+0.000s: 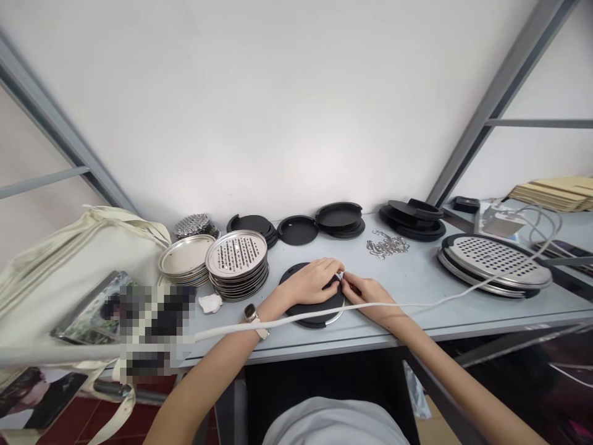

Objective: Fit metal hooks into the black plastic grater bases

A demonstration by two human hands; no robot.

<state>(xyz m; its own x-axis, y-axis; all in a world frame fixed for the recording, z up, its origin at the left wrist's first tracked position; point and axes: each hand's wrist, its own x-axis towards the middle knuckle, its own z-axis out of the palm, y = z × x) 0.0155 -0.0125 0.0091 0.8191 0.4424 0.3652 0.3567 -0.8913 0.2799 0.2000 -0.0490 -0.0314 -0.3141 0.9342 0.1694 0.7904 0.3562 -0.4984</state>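
A black round plastic tray [319, 315] with a silvery metal edge showing at its right front lies on the table in front of me. My left hand [309, 282], a watch [251, 313] on its wrist, reaches across the tray with its fingers closed at the right rim. There my right hand [368, 298] meets it, thumb and forefinger pinched together. A small silvery piece [340, 277] shows between the fingertips; its kind is too small to make out. To the right behind my hands lies a loose pile of small metal hooks or clips [386, 245].
Stacked perforated metal grater discs [236, 254] and plain metal discs [185, 256] stand left. Black trays [340, 216] line the wall. More perforated discs [498, 259] lie right. A white cable [417, 304] crosses in front of my forearms. A cloth bag [106, 247] occupies the left end.
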